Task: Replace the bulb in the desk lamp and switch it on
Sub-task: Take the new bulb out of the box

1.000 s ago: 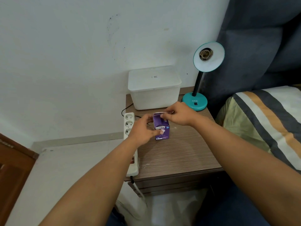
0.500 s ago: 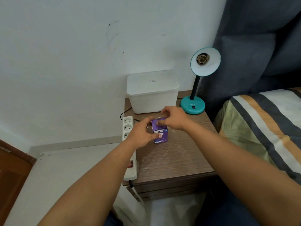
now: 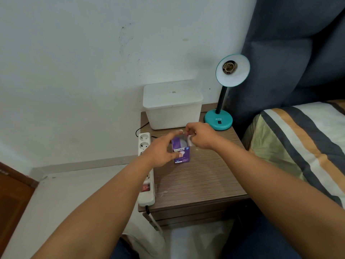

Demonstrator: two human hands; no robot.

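Bulb [image 3: 182, 142] in opened box [image 3: 182, 154] (upright)

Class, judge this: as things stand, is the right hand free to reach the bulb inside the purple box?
Probably yes: the right hand holds the purple box flap open, and the white bulb shows uncovered at the top.

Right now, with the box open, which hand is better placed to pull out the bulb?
The right hand, probably. It is at the top of the box, holding the flap back, with the bulb showing just below its fingers. The left hand grips the box's side, steadying it.
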